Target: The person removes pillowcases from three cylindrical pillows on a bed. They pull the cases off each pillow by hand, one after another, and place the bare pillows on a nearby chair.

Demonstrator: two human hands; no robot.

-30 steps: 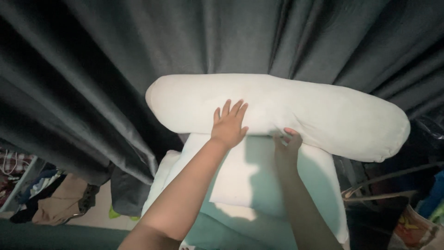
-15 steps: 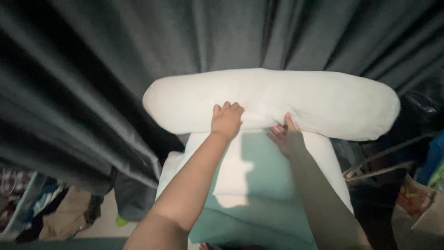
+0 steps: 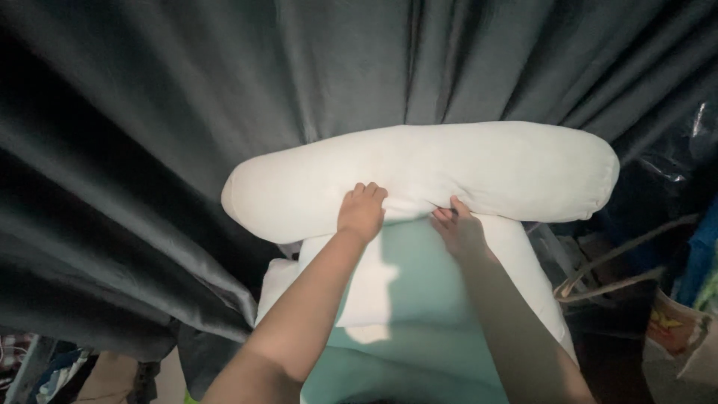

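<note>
A long white bolster pillow [image 3: 479, 168] lies crosswise on top of a stack of pillows, against a dark curtain. My left hand [image 3: 361, 213] grips its lower edge near the middle, fingers curled into the fabric. Just to the right, my right hand [image 3: 458, 228] holds the same edge, fingertips tucked under the bolster. Beneath it sits a white pillow [image 3: 404, 280] on a mint-green cushion [image 3: 389, 359]. Both forearms reach up from the bottom of the view.
A dark grey curtain [image 3: 187, 112] hangs behind and to the left of the stack. Piled clothes [image 3: 52, 374] show at the bottom left. Bags with straps [image 3: 621, 280] and a colourful bag [image 3: 677, 329] crowd the right side.
My left hand went from flat with spread fingers to curled on the bolster's edge. My right hand's fingers slid under the edge. The bolster's right end has risen and its left end has dropped.
</note>
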